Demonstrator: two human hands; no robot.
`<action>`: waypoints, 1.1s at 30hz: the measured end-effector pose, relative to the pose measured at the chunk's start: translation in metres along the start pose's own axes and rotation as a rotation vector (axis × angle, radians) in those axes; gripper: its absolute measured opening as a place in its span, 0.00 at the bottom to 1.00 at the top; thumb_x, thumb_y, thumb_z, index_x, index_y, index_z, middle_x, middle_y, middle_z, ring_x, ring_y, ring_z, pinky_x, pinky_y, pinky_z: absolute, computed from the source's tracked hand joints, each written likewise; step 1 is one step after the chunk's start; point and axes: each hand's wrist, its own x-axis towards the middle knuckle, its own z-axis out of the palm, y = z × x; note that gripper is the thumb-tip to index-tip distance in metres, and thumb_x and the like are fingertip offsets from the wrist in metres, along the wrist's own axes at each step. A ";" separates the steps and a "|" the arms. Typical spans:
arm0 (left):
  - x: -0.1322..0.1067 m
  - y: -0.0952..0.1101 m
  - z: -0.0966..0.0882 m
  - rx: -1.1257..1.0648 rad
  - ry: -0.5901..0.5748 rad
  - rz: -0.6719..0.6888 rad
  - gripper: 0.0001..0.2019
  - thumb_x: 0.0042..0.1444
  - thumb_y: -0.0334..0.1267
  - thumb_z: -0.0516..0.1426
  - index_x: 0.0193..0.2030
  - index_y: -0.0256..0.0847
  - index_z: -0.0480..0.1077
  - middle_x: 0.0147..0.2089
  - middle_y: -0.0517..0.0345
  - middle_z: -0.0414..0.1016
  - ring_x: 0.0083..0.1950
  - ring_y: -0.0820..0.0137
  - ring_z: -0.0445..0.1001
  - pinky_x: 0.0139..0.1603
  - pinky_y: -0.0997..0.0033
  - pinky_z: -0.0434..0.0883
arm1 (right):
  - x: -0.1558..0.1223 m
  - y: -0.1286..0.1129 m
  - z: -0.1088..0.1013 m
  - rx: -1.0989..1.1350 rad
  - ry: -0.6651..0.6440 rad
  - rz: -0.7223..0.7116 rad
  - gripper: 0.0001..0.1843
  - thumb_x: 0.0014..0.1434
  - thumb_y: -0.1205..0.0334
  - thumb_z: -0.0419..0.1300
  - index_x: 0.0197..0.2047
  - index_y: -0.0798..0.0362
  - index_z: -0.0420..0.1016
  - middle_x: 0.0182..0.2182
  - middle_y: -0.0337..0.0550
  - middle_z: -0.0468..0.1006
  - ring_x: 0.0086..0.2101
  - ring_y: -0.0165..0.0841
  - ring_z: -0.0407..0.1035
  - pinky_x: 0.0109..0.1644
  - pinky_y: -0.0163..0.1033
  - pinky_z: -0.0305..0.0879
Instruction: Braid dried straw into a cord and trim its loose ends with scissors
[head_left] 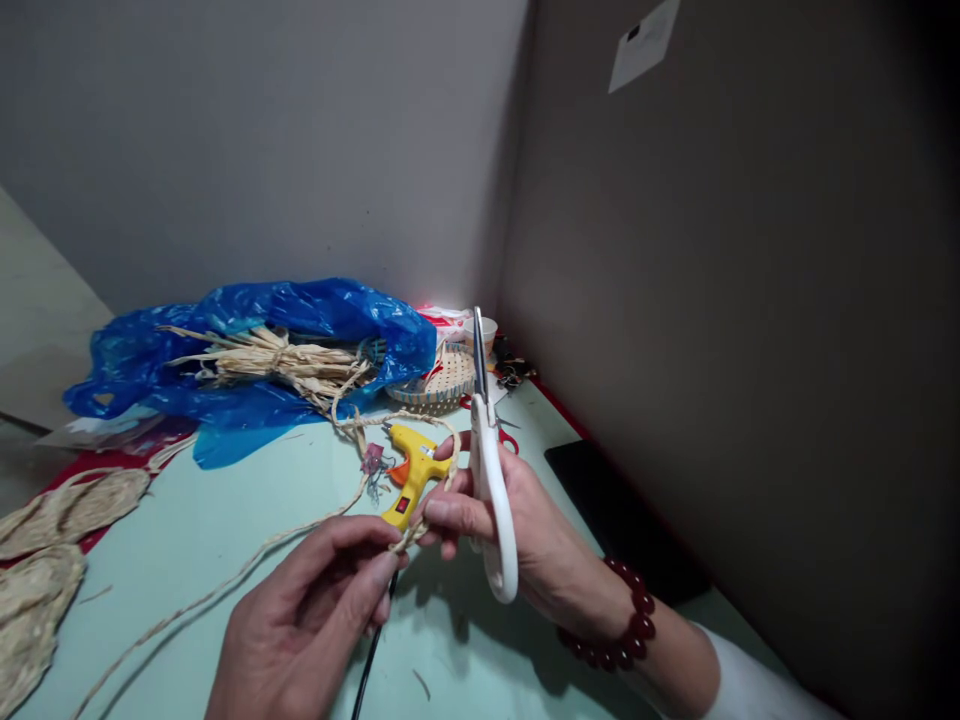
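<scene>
My left hand (315, 610) pinches a braided straw cord (225, 585) near its end, low in the middle of the view. My right hand (517, 520) grips white-handled scissors (491, 480) with the blades pointing up and closed, while its fingertips also pinch the same cord right beside my left fingers. A red bead bracelet (619, 625) circles my right wrist. The cord loops back past a yellow glue gun (412, 475) lying on the pale green table (210, 520) just behind my hands.
A blue plastic bag (262, 350) with a bundle of dried straw (277, 362) lies at the back. A small woven basket (442, 385) and a cup (486, 330) stand in the corner. Woven straw pieces (45, 540) lie at the left. A dark flat object (622, 520) rests along the right wall.
</scene>
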 end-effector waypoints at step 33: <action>0.006 0.003 -0.006 -0.370 -0.246 -0.452 0.14 0.39 0.39 0.71 0.34 0.38 0.79 0.23 0.60 0.71 0.21 0.82 0.60 0.20 0.86 0.59 | 0.008 -0.002 -0.012 -0.149 -0.046 -0.116 0.26 0.51 0.62 0.70 0.47 0.50 0.60 0.34 0.41 0.81 0.35 0.31 0.76 0.39 0.35 0.70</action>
